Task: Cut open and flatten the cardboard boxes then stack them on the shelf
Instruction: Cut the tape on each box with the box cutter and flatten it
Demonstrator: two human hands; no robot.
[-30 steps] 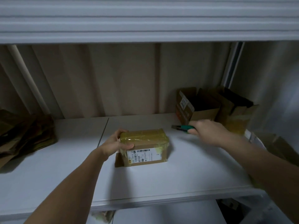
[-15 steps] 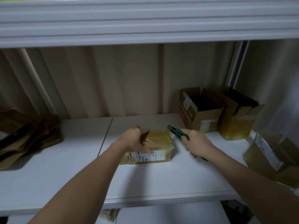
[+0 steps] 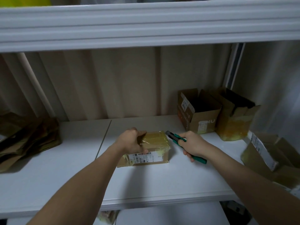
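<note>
Still sealed: tape-wrapped, labelled cardboard box point(image 3: 152, 148)

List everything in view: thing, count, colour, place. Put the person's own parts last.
Sealed taped cardboard box: one, brown with yellowish tape, shelf centre.
Green-handled utility knife: one, green and black, beside the box's right end.
Open cardboard boxes: two, brown, back right.
Labelled cardboard box: one, brown, far right edge.
Flattened cardboard pile: one, brown, left.
White shelf: one.
Left hand: grips the sealed box's top left.
Right hand: holds the knife.
</note>
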